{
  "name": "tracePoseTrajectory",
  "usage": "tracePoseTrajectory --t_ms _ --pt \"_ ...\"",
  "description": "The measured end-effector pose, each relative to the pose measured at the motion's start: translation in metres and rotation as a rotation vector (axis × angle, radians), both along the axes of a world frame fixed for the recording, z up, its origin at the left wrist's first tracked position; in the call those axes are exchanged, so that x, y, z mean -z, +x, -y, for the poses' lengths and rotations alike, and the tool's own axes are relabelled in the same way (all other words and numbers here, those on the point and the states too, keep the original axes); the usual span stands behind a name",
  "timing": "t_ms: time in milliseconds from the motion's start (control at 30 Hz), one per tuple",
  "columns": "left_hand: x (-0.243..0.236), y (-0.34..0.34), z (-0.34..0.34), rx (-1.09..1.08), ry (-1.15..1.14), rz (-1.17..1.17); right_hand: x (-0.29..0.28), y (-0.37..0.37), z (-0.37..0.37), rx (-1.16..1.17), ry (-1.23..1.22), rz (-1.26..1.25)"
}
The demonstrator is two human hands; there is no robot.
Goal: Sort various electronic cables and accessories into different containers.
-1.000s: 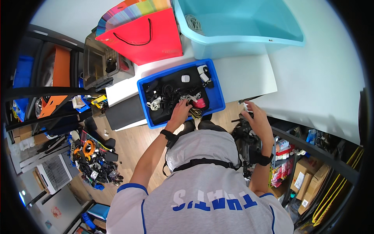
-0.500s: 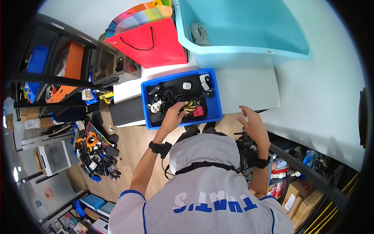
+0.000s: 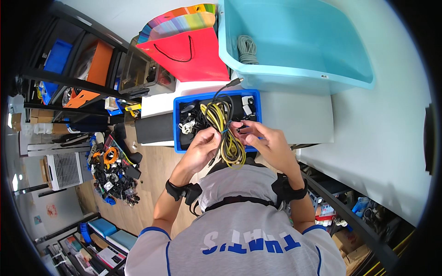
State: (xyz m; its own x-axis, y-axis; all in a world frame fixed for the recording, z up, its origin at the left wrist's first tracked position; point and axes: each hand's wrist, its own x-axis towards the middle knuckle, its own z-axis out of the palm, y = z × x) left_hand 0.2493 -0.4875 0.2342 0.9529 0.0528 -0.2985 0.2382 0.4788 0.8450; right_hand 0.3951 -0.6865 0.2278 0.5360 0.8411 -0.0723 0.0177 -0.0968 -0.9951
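Yellow-and-black coiled cable bundle (image 3: 224,133) ran lengthwise away from the person, pinched mid-length between left hand (image 3: 200,149) and right hand (image 3: 262,140), above blue plastic bin (image 3: 177,124).

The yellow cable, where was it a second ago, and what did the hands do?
The yellow cable bundle lay in the blue bin under the left hand. That hand lifted it out, toward the body. The right hand came over from the right side and took hold too. The bin, red bag and light-blue tub stayed on the table.
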Motion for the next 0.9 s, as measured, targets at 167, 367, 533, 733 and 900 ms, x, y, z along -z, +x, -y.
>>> tracePoseTrajectory --t_ms 167,367,533,733,900 --pt "-0.01 -0.007 0.002 -0.062 -0.102 0.06 -0.02 -0.006 -0.01 -0.11 0.115 -0.085" --pt "-0.034 -0.013 -0.005 -0.338 0.215 0.09 -0.027 -0.021 -0.035 -0.205 0.18 -0.378" --pt "-0.052 -0.011 -0.03 -0.353 0.796 0.015 -0.031 -0.032 -0.068 -0.156 0.188 -0.339" --pt "-0.058 -0.001 -0.07 -0.313 1.178 0.279 -0.051 -0.038 -0.105 -0.108 0.215 -0.568" --pt "-0.053 0.008 -0.1 -0.246 1.061 0.33 -0.055 -0.023 -0.113 -0.099 0.132 -0.545"
